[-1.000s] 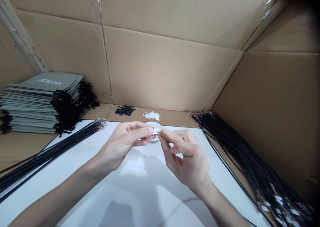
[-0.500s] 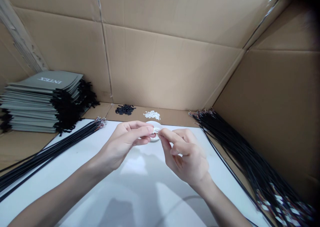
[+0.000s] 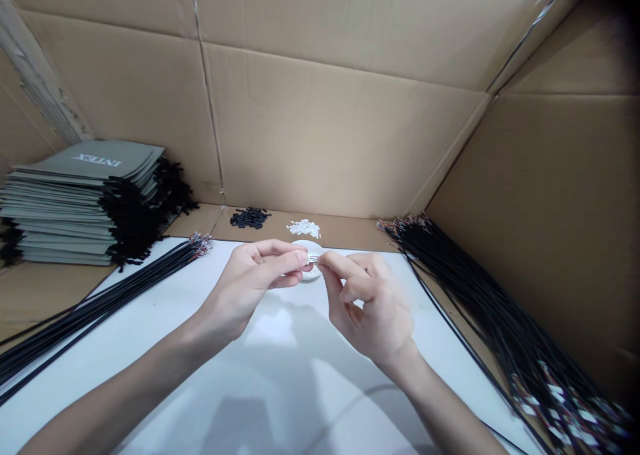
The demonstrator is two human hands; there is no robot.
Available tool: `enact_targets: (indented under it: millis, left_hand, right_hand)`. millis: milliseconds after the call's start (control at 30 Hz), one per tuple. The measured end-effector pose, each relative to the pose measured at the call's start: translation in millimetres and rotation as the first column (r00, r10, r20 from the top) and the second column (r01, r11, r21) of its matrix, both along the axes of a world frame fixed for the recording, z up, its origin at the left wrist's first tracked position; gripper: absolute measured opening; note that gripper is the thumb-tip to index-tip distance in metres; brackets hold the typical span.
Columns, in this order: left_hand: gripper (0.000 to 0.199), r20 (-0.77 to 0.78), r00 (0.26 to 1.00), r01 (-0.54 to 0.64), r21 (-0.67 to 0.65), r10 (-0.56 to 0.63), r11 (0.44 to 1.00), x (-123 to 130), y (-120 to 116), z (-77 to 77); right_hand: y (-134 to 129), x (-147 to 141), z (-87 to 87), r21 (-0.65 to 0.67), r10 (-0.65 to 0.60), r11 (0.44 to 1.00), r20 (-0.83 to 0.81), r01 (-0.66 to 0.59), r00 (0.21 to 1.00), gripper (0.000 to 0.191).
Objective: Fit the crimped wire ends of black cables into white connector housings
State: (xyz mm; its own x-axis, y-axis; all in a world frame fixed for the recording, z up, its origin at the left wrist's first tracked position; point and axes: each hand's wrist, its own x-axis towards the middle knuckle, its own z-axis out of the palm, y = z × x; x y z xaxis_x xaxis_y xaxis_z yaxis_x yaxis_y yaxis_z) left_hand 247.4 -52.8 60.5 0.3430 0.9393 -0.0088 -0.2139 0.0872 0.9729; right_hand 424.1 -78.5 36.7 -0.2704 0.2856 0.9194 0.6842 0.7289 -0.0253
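Note:
My left hand (image 3: 255, 275) pinches a small white connector (image 3: 311, 258) between thumb and fingers. Thin wires run from the connector toward my right hand (image 3: 370, 301), whose thumb and index finger are pinched together on the wire ends. The two hands meet fingertip to fingertip, a short gap apart, over a small white round dish (image 3: 309, 247). Beyond the dish lie a pile of small white pieces (image 3: 304, 228) and a pile of short black tubes (image 3: 250, 218).
A stack of grey INTEX sleeves (image 3: 65, 208) with black straps stands at the left. Black cables (image 3: 115, 291) lie in front of it. A larger cable bundle (image 3: 480, 308) runs along the right. Cardboard walls (image 3: 320, 128) enclose the white table (image 3: 285, 388).
Both hands stay nearly in place. The fingers of my right hand have shifted slightly at the wires, and the view has moved a little.

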Motion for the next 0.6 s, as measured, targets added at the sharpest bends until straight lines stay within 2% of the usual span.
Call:
enact_targets:
  millis: [167,367,600]
  left_hand:
    - [0.013,0.019,1.000,-0.015,-0.025,0.015,1.000,2.8,-2.4,2.8]
    - [0.010,0.031,0.999,-0.012,-0.029,0.013,1.000,2.1,-2.6,1.6]
    - [0.012,0.010,1.000,-0.016,-0.003,0.016,1.000,1.8,-2.1,0.7]
  right_hand:
    - [0.6,-0.3,1.1,0.038,-0.023,0.999,0.015,0.022,1.000,0.036]
    - [1.4,1.3,2.9,-0.008,0.003,1.000,0.035,-0.003,0.999,0.036]
    - [3.2,5.4,-6.6,-0.059,0.010,0.998,0.054,-0.007,0.998,0.038]
